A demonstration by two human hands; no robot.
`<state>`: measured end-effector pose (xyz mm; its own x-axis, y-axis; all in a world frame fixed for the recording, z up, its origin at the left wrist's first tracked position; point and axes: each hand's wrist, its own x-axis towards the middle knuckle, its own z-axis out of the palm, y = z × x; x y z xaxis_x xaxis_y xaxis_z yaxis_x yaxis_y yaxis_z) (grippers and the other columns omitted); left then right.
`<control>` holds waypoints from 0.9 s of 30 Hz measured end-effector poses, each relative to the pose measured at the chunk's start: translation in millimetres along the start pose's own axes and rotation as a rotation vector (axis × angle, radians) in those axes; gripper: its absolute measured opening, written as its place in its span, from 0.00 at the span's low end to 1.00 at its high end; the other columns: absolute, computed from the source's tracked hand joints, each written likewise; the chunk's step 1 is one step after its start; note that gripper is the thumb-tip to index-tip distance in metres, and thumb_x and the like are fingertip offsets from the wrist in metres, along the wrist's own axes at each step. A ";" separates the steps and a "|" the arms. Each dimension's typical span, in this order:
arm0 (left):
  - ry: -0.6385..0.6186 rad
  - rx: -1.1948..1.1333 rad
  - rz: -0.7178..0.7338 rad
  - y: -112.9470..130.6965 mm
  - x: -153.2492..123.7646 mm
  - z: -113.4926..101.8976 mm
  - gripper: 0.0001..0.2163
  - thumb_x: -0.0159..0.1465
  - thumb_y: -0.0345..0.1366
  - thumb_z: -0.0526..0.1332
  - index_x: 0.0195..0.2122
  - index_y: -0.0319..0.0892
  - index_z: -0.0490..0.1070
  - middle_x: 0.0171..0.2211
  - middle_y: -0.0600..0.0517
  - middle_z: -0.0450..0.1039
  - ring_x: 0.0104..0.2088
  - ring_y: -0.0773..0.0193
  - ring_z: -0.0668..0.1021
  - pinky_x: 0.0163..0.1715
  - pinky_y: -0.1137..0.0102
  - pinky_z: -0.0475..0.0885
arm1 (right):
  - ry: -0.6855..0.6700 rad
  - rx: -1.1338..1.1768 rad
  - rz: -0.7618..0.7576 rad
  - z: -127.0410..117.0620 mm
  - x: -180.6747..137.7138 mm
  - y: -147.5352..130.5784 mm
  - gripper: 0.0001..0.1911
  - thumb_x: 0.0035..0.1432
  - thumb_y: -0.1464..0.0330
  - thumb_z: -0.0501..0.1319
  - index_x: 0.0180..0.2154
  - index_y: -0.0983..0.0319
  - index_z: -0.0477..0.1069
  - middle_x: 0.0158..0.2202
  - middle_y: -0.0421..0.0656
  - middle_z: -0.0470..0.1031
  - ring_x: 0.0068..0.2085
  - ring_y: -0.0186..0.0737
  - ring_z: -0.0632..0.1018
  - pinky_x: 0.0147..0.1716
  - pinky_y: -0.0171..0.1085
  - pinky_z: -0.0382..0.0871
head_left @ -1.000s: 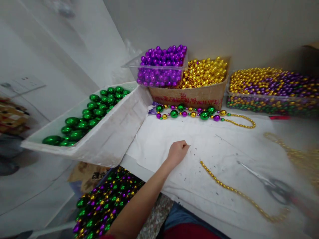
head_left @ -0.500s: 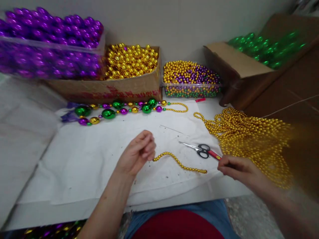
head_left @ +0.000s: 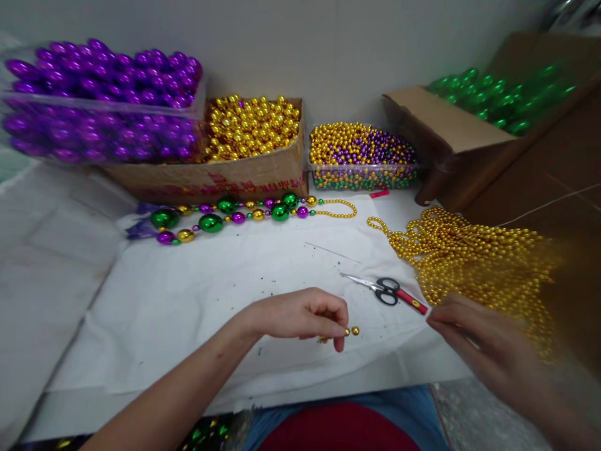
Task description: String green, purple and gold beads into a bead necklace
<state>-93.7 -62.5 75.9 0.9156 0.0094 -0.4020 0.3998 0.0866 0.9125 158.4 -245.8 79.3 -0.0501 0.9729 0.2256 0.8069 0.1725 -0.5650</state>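
Note:
My left hand [head_left: 312, 316] is low over the white cloth [head_left: 197, 300], its fingers closed on a short strand of gold beads [head_left: 355, 331]. Most of that strand is hidden under the hand; a few beads show by the fingertips. At the right, my right hand [head_left: 479, 344] has thumb and fingers pressed together, and what is between them, if anything, cannot be made out. Just left of its fingertips lies a slim red object [head_left: 412, 302] with a yellow mark, touching or close to black-handled scissors [head_left: 387, 292]. A thin needle-like rod [head_left: 333, 252] lies behind the scissors.
Gold bead strands [head_left: 469, 250] are heaped at the right. A necklace of large green, purple and gold beads [head_left: 210, 222] lies along the back. Behind stand a purple bead bin [head_left: 107, 106], a gold bead box [head_left: 211, 178], a mixed bead tray [head_left: 364, 168] and a green bead box [head_left: 446, 122].
My left hand has moved right and toward me, from the gold strand's left end to over the strand, covering most of it. My right hand has shifted slightly right.

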 end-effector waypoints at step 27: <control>1.392 -0.757 0.440 10.5 -194.0 -124.4 0.18 0.70 0.26 0.36 0.26 0.38 0.57 0.16 0.58 0.56 0.18 0.80 0.57 0.17 0.86 0.46 | -0.381 0.114 0.344 56.2 -6.6 24.3 0.13 0.64 0.65 0.49 0.31 0.60 0.67 0.29 0.40 0.71 0.32 0.37 0.73 0.31 0.35 0.62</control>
<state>-272.5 60.6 154.0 0.0378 0.9610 -0.2741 -0.3590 0.2690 0.8937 145.3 -239.3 19.5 -0.0211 0.9596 -0.2804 0.7466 -0.1714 -0.6428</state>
